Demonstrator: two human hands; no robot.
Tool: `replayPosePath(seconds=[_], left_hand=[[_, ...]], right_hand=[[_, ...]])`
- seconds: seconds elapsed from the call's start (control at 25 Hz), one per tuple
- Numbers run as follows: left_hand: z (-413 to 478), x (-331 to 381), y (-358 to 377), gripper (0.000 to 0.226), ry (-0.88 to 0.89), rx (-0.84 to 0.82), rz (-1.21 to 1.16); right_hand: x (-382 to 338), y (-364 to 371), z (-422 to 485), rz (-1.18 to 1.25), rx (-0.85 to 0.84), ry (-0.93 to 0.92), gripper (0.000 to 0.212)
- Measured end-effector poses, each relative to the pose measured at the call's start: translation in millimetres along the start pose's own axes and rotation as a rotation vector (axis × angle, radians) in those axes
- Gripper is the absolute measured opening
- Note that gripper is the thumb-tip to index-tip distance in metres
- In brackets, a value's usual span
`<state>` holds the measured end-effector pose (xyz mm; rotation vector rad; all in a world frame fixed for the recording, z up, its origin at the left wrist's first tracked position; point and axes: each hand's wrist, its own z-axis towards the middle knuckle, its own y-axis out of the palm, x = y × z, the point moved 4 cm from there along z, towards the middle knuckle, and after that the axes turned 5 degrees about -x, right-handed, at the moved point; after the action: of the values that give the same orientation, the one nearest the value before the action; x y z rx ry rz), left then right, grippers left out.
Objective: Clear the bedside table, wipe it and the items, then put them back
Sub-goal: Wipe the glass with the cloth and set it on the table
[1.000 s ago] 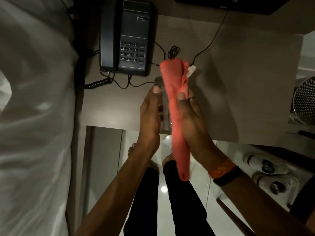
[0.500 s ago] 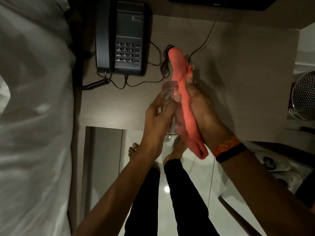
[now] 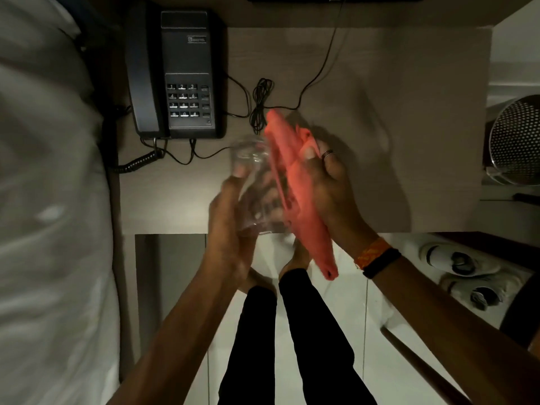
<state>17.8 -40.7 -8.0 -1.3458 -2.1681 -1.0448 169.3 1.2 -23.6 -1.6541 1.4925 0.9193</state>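
Note:
A clear drinking glass [image 3: 253,182] is held tilted above the front edge of the bedside table [image 3: 394,141]. My left hand [image 3: 230,226] grips it from the left, fingers wrapped around its side. My right hand [image 3: 330,188] presses an orange-red cloth [image 3: 295,182] flat against the glass's right side; the cloth's loose end hangs down past my wrist. A black desk phone [image 3: 178,74] with handset and keypad sits at the table's back left.
Thin black cables [image 3: 263,103] lie coiled behind my hands. The white bed [image 3: 49,200] borders the table on the left. A perforated metal bin [image 3: 517,138] stands at the right edge, and white shoes [image 3: 458,261] lie on the tiled floor.
The glass has tipped more to the left in my left hand, and my right hand has slid the cloth down along its side.

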Motion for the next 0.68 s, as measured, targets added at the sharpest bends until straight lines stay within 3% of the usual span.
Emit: replayPosePath(seconds=[0.12,0.16,0.2,0.36,0.44,0.52,0.68], left_hand=[[11,19,-5,0.037,0.066,0.114,0.159],[14,19,-3,0.04,0.064,0.128,0.211],[18,19,2,0.046,0.066,0.124,0.267],[51,10,48,0.054,0.125,-0.058,0.404],[78,3,84,0.06,0.135,-0.155,0.474],[107,-3,123,0.06,0.188,-0.237,0.56],[164,-3,189,0.076,0.365,-0.424,0.749]], right_hand=[[21,-1,-6,-0.771,-0.099,-0.246,0.04],[31,0,-6,-0.932,-0.157,-0.241,0.04],[38,0,-5,-0.913,-0.201,-0.22,0.039],[24,-40,18,-0.048,-0.223,0.107,0.044],[12,-75,39,-0.073,-0.316,0.157,0.069],[-2,-108,62,-0.292,-0.252,0.097,0.081],[-22,-160,107,-0.348,0.05,-0.092,0.066]])
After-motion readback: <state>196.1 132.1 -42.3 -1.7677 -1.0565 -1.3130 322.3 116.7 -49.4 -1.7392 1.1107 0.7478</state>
